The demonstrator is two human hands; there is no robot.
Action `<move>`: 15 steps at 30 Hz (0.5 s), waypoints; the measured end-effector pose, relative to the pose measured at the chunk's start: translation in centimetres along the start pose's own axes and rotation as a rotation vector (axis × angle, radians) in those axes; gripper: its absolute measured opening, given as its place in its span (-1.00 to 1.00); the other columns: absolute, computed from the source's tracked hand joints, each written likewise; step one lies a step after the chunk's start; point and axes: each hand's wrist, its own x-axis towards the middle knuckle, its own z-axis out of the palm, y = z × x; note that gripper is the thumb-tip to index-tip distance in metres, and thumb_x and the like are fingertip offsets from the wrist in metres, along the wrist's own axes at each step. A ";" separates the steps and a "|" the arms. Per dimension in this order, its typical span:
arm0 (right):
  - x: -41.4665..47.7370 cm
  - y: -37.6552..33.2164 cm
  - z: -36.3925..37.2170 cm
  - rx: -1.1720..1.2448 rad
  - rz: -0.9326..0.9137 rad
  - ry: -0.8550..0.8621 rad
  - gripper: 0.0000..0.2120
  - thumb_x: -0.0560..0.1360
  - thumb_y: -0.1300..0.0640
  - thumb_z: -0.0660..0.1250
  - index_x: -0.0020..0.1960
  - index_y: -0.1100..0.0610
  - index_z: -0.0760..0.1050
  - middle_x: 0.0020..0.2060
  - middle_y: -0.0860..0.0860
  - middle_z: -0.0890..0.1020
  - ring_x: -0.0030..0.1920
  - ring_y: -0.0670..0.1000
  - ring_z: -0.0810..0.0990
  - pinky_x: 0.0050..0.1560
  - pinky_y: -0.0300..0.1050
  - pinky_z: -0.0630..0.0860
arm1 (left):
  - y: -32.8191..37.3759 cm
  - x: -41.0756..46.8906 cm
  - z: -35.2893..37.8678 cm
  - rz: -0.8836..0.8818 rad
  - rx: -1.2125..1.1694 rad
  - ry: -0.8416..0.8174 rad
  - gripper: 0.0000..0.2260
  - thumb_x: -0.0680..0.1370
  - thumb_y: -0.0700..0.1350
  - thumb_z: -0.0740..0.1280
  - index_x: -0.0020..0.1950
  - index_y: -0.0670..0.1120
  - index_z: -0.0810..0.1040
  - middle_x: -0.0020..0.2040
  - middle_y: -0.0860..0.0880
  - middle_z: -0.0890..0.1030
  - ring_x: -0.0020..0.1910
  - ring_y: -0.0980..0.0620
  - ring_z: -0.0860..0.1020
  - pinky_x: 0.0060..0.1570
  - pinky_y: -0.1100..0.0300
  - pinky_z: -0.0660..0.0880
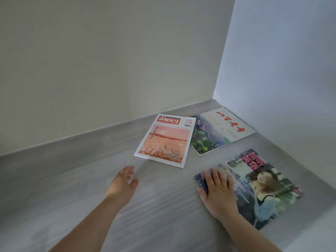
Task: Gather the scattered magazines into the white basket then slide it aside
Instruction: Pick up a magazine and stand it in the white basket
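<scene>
head view: right hand [217, 191] flat on portrait magazine [261, 188], grip open; left hand [125, 180] open, empty.

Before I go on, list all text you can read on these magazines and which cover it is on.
"特别关注": white characters in the red banner at the top of the pink-field magazine; the barcode and small print beside it are too small to read.
"Never Say Never": blue diagonal line on the portrait magazine under the right hand; its pink title characters are too blurred.
Landscape magazine: red brush-style title and small print, not legible.
</scene>
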 end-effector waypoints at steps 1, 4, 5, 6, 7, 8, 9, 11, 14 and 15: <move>0.0 0.1 0.2 0.002 -0.007 0.018 -0.44 0.53 -0.20 -0.14 0.46 -0.01 -0.10 0.51 0.05 -0.08 0.50 0.08 -0.16 0.45 0.07 -0.25 | 0.4 1.0 0.7 -0.007 0.028 -0.005 -0.58 0.47 -0.22 0.29 0.31 -0.12 0.33 0.23 -0.16 0.46 0.15 -0.10 0.45 0.10 0.10 0.40; 0.0 0.3 0.5 0.003 -0.020 0.048 -0.45 0.53 -0.19 -0.12 0.46 -0.02 -0.05 0.51 0.06 -0.03 0.49 0.09 -0.12 0.45 0.08 -0.23 | 1.9 3.5 2.5 -0.045 0.106 -0.040 -0.42 0.47 -0.19 0.27 0.43 -0.07 0.11 0.39 -0.16 0.27 0.35 -0.17 0.27 0.30 -0.07 0.32; 0.0 0.4 0.6 0.004 -0.022 0.051 -0.45 0.53 -0.19 -0.11 0.46 -0.02 -0.04 0.50 0.06 -0.02 0.49 0.09 -0.11 0.45 0.09 -0.23 | 2.3 4.1 3.0 -0.051 0.147 -0.048 -0.41 0.47 -0.17 0.27 0.44 -0.05 0.09 0.41 -0.16 0.24 0.37 -0.18 0.23 0.32 -0.07 0.28; 0.0 0.5 0.7 0.010 -0.023 0.053 -0.45 0.52 -0.19 -0.11 0.45 -0.02 -0.04 0.50 0.06 -0.01 0.49 0.09 -0.11 0.45 0.08 -0.24 | 2.5 4.7 3.4 -0.054 0.193 -0.053 -0.41 0.47 -0.14 0.27 0.44 -0.05 0.10 0.43 -0.16 0.22 0.38 -0.19 0.21 0.34 -0.06 0.25; 0.0 0.5 0.8 0.018 -0.021 0.054 -0.45 0.52 -0.20 -0.11 0.45 -0.02 -0.04 0.50 0.06 -0.02 0.49 0.09 -0.11 0.45 0.08 -0.25 | 2.8 5.3 3.6 -0.054 0.239 -0.045 -0.41 0.46 -0.09 0.28 0.44 -0.05 0.10 0.43 -0.16 0.23 0.39 -0.19 0.20 0.34 -0.05 0.23; 0.1 0.6 0.9 0.026 -0.019 0.054 -0.45 0.52 -0.20 -0.11 0.45 -0.02 -0.04 0.51 0.06 -0.02 0.49 0.09 -0.12 0.45 0.08 -0.25 | 3.1 5.8 3.8 -0.064 0.284 -0.029 -0.41 0.46 -0.03 0.28 0.43 -0.06 0.12 0.43 -0.15 0.24 0.39 -0.18 0.21 0.34 -0.05 0.22; 0.2 0.6 1.0 0.032 -0.018 0.054 -0.44 0.52 -0.20 -0.11 0.45 -0.02 -0.04 0.51 0.06 -0.03 0.49 0.09 -0.12 0.45 0.07 -0.26 | 3.4 6.4 3.9 -0.081 0.327 -0.009 -0.40 0.46 0.05 0.27 0.42 -0.07 0.13 0.42 -0.14 0.27 0.39 -0.18 0.22 0.34 -0.05 0.21; 0.4 0.7 1.1 0.042 -0.018 0.047 -0.44 0.51 -0.21 -0.11 0.46 -0.02 -0.04 0.51 0.06 -0.03 0.49 0.09 -0.12 0.45 0.07 -0.26 | 4.0 7.5 4.1 -0.139 0.365 0.024 -0.36 0.43 0.18 0.26 0.40 -0.10 0.16 0.40 -0.14 0.31 0.38 -0.18 0.24 0.32 -0.07 0.20; 0.4 0.6 1.1 0.068 -0.017 0.071 -0.41 0.49 -0.23 -0.10 0.45 -0.01 0.02 0.50 0.07 0.01 0.50 0.12 -0.08 0.45 0.07 -0.23 | 5.1 8.9 4.5 -0.189 0.381 0.042 -0.29 0.37 0.20 0.33 0.36 -0.12 0.18 0.37 -0.16 0.35 0.36 -0.19 0.25 0.29 -0.08 0.22; 0.4 0.6 1.1 0.084 -0.017 0.092 -0.40 0.47 -0.22 -0.10 0.45 0.00 0.05 0.50 0.08 0.04 0.49 0.13 -0.05 0.45 0.07 -0.21 | 5.4 9.2 4.7 -0.187 0.400 0.047 -0.29 0.35 0.17 0.37 0.35 -0.12 0.18 0.36 -0.17 0.36 0.35 -0.20 0.27 0.28 -0.08 0.24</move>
